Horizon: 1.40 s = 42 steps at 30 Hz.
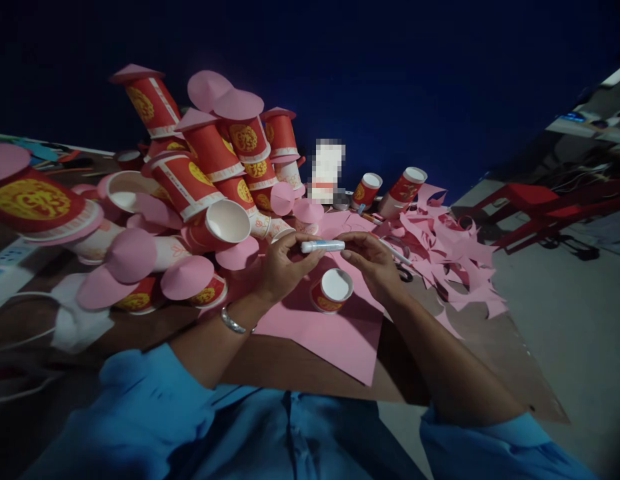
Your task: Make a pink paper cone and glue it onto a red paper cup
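both hands meet at frame centre, forearms angled inward. the left hand (283,267) and right hand (373,261) pinch opposite ends of a horizontal white glue stick (323,246). it is held above a red paper cup (332,291) on the pink sheet (335,337).

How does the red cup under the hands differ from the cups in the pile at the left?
The single red cup stands upright with its white mouth open; the piled cups lean or lie tilted on one another. The single cup has no cover, while many piled cups wear pink paper cones. It sits on the pink sheet below the left hand and right hand. Both share red walls with gold emblems.
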### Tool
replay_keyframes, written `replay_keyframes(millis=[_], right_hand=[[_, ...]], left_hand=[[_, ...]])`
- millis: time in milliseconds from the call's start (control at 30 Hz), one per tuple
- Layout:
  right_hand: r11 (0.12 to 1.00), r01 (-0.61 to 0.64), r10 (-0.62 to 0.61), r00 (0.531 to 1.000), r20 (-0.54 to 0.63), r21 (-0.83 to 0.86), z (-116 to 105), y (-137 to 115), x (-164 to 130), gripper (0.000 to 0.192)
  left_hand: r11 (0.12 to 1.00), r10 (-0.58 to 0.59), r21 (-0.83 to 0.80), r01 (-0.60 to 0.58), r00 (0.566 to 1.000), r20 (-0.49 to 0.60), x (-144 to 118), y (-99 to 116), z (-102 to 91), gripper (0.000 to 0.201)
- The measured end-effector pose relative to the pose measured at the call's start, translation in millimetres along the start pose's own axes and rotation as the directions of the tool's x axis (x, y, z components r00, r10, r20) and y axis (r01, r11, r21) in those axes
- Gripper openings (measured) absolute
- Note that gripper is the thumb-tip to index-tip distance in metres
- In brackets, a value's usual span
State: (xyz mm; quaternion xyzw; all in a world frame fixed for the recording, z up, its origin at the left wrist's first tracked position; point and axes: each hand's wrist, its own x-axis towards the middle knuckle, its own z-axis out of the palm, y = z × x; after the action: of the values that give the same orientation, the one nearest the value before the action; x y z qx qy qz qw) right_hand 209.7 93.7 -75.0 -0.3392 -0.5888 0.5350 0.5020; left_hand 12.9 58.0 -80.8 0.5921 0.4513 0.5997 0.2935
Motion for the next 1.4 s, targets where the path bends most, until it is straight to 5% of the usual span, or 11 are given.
replay_keyframes(millis=[367, 767, 1100, 1233, 1400], right_hand=[[0.996, 0.077, -0.075, 0.996, 0.040, -0.054, -1, -1, -1, 0.034], [0.997, -0.009, 0.012, 0.999, 0.049, -0.072, -4, 5, -2, 0.036], [0.991, 0.046, -0.035, 0.995, 0.088, -0.123, -9, 6, -1, 0.033], [0.966, 0.114, -0.095, 0.991, 0.091, -0.232, -7, 6, -1, 0.034], [0.960, 0.077, -0.077, 0.997, 0.012, -0.271, -21, -14, 8, 0.034]], left_hand=[[0.999, 0.031, -0.008, -0.031, 0.999, 0.007, 1, 4, 0.4, 0.012], [1.000, 0.021, -0.025, -0.020, 0.998, 0.052, 0, 3, 0.4, 0.013], [0.995, -0.067, -0.074, 0.068, 0.998, 0.022, 0, 0, 0.3, 0.015], [0.973, -0.167, -0.148, 0.177, 0.983, 0.078, -1, -5, -1.0, 0.025], [0.915, -0.213, -0.304, 0.264, 0.958, 0.192, 0, -14, -4.1, 0.064]])
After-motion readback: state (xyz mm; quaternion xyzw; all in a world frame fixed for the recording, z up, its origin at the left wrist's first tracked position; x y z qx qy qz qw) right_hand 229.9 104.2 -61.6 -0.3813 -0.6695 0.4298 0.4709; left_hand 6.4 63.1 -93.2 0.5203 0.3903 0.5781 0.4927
